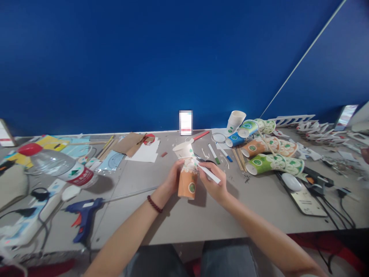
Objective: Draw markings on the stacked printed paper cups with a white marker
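My left hand [174, 177] is wrapped round the side of an orange paper cup [185, 187], which is joined to white patterned paper cups [184, 151] above it. In my right hand [213, 181] is a white marker pen [210, 172], gripped by thumb and fingers and slanting down to the right. Its upper end is close to the white cup section, where a green print shows; whether it touches I cannot tell. My right fingers are beside the cups.
A blue glue gun [86, 215] and a plastic bottle [67, 169] lie on the left. Decorated joined cups [261, 164], a stack of white cups [235, 121] and markers [214, 153] are to the right. A phone [185, 122] stands against the blue wall.
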Motion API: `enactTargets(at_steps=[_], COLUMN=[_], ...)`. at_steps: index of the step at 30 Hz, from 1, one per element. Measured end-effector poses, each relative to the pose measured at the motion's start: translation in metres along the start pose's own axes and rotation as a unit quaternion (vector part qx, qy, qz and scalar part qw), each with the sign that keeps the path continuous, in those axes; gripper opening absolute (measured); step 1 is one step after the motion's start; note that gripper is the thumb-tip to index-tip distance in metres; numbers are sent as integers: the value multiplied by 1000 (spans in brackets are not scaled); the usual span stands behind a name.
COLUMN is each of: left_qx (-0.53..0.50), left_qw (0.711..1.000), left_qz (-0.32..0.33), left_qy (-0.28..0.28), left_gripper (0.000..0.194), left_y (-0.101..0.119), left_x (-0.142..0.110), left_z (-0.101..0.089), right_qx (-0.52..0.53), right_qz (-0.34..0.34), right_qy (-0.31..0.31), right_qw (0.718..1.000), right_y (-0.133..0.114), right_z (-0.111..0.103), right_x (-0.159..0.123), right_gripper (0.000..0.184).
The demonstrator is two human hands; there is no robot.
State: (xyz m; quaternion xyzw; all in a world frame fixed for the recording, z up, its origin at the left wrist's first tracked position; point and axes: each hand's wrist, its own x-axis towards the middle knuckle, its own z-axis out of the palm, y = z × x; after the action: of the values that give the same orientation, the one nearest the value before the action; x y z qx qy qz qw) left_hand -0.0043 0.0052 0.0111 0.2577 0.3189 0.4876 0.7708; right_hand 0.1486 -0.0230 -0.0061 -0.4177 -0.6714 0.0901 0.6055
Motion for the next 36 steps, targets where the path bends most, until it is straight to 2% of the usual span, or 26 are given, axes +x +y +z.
enactTargets(at_steps=[10, 20, 29, 36], left_qx=[-13, -13, -34, -33], left_qw=[1000, 999, 999, 999], left_qz=[-9, -21, -27, -18], left_qy=[15, 28, -29, -25], left_gripper=[31, 31, 36, 38], left_y=[-4, 2, 1, 3], left_x=[1, -4, 0, -3], left_z=[-3, 6, -1, 1], right_qx=[3, 6, 6, 17], right_qz=[-8, 2, -5, -5], right_qy=[-25, -19, -3, -5], right_qw=[1000, 1000, 1000, 1000], right_y=[3, 0, 1, 1], right_z=[1, 0, -1, 0], right_x=[-3, -1, 2, 1], right_gripper=[11, 9, 9, 10])
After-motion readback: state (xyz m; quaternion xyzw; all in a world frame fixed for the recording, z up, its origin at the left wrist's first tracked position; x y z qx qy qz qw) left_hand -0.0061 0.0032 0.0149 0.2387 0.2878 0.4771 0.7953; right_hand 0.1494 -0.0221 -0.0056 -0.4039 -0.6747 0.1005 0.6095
